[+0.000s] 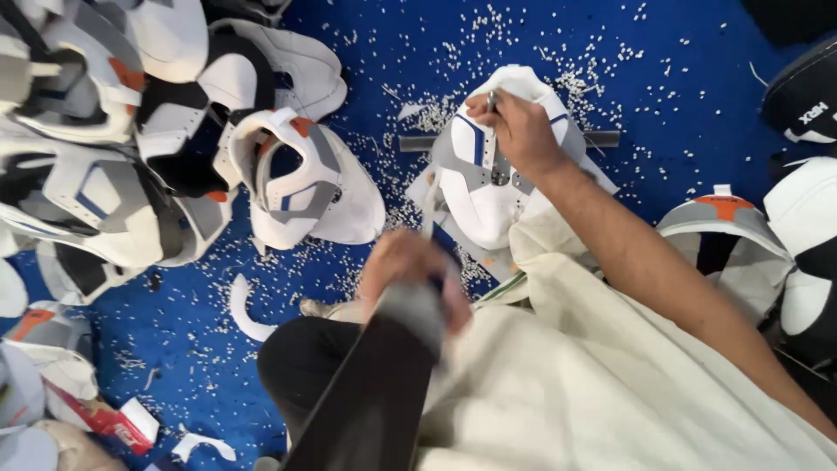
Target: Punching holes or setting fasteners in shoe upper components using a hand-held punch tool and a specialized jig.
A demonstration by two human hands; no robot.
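The right hand [520, 131] pinches a thin punch [493, 99] against a white shoe upper [488, 179] at 1 o'clock. The left hand [410, 270], blurred, is closed around a hammer [384, 375]. Blue floor [261, 288], strewn with white bits; more uppers [301, 179] piled at 10 o'clock.

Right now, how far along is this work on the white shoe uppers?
Done, seemingly: white punchings litter the blue floor. In hand: right hand holds a metal tool on one white upper; left hand is blurred. Left: unclear which piled uppers are finished.
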